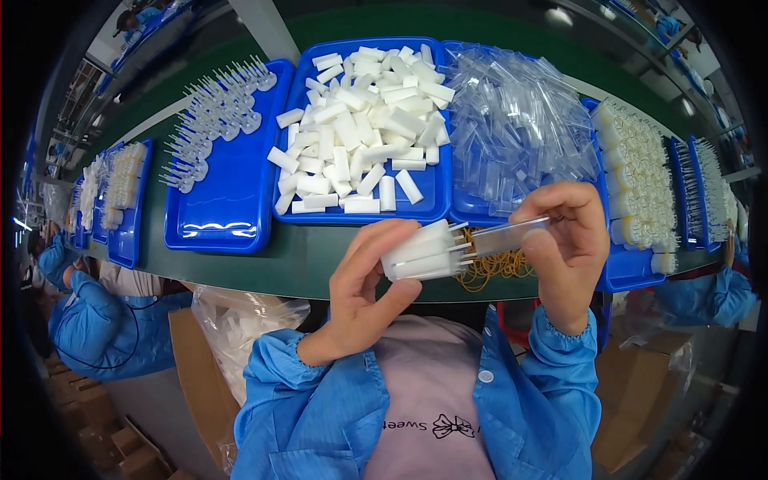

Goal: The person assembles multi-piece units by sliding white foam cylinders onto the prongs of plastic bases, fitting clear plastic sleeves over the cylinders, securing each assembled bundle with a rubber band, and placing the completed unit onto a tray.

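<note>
In the middle, my left hand (356,292) is closed round an assembly of white foam blocks with pale prongs (424,252); its prongs stick out toward the right. My right hand (568,256) pinches a clear flat plastic piece (508,238) between thumb and fingers. The piece's left end is close to the prongs; whether it touches them I cannot tell. Straight behind my hands, a blue tray (436,210) holds a heap of loose white foam blocks (352,132). Beside it lies a pile of clear plastic pieces (520,120) in another blue tray.
Tan rubber bands (498,264) lie on the green table below the plastic piece. At left, a blue tray (216,220) holds clear pronged parts (212,120). Rows of white foam assemblies (636,176) fill a tray at right. A clear bag (240,328) hangs near my left arm. Co-workers' blue sleeves (88,320) show at both sides.
</note>
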`<state>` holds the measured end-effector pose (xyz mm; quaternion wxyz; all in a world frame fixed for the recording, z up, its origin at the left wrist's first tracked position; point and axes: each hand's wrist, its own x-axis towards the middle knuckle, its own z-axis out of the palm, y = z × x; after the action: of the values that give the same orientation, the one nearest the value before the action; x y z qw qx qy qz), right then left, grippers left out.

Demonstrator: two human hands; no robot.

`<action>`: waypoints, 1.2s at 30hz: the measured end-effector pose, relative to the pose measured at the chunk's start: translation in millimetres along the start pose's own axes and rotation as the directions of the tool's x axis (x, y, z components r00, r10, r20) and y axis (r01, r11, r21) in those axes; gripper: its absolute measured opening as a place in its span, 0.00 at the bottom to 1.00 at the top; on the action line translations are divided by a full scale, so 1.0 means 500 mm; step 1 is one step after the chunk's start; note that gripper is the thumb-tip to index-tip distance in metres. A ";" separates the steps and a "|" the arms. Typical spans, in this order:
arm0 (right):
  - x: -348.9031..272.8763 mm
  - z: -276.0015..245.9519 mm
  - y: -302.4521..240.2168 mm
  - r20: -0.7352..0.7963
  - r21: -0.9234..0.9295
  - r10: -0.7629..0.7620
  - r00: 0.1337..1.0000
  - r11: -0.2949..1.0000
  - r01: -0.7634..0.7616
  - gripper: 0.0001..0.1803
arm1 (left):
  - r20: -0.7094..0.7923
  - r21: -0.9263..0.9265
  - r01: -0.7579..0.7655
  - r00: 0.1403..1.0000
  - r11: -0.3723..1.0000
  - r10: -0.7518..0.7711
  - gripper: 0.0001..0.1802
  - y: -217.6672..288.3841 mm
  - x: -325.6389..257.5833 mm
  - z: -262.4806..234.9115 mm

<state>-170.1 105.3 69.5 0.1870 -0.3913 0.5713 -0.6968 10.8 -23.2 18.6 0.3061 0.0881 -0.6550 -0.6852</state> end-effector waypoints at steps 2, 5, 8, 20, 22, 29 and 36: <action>-0.002 0.005 -0.001 0.042 -0.027 0.019 0.999 0.999 -0.018 0.15 | -0.004 0.048 -0.041 0.999 0.998 0.042 0.27 0.000 -0.001 0.001; -0.003 0.012 0.009 0.082 -0.044 0.032 0.996 0.999 -0.029 0.14 | -0.001 0.147 -0.115 0.993 0.983 0.116 0.26 -0.001 0.001 0.001; -0.005 0.012 0.008 0.108 -0.069 -0.004 0.994 0.998 0.012 0.12 | -0.009 0.199 -0.146 0.989 0.969 0.150 0.24 0.000 0.004 0.003; -0.019 0.032 0.024 0.036 0.005 -0.106 0.994 0.994 0.106 0.12 | 0.023 0.286 -0.188 0.982 0.940 0.190 0.20 0.025 0.009 0.006; -0.020 0.029 0.025 0.046 0.015 -0.096 0.994 0.995 0.096 0.12 | 0.030 0.274 -0.186 0.982 0.943 0.185 0.20 0.027 0.010 0.009; -0.028 0.026 0.037 0.082 0.134 0.043 0.996 0.990 -0.054 0.11 | 0.040 0.266 -0.084 0.996 0.960 0.076 0.20 0.026 0.011 0.006; -0.031 0.025 0.038 0.038 0.220 0.122 0.992 0.967 -0.127 0.10 | 0.049 0.341 -0.147 0.989 0.929 0.139 0.20 0.026 0.025 0.012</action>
<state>-154.5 102.9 46.7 0.2800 -0.3398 0.5109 -0.7383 1.5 -24.1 35.2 0.3272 0.0842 -0.7727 -0.5374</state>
